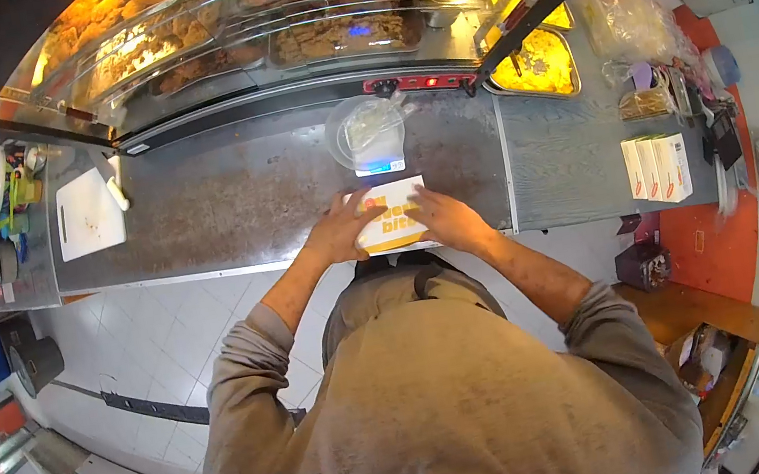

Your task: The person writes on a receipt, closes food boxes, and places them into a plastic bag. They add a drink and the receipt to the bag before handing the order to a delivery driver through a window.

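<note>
A white cardboard takeaway box (394, 213) with yellow lettering sits at the front edge of the dark counter. My left hand (339, 230) grips its left side, fingers curled over the top. On the opposite side my right hand (449, 220) holds the box, with fingertips on its upper face. Just behind the box stands a digital scale (378, 154) with a lit blue display. A clear plastic bowl (341, 141) and a crumpled clear plastic bag (376, 121) rest on the scale. My thumbs and the box's lower edge are only partly visible.
A heated display case with trays of fried food (343, 36) spans the back. A knife (116, 191) lies on the white cutting board (88, 214) at the left. To the right are a tray of yellow food (545, 62) and several upright white boxes (659, 168). A red power strip (423, 82) runs behind.
</note>
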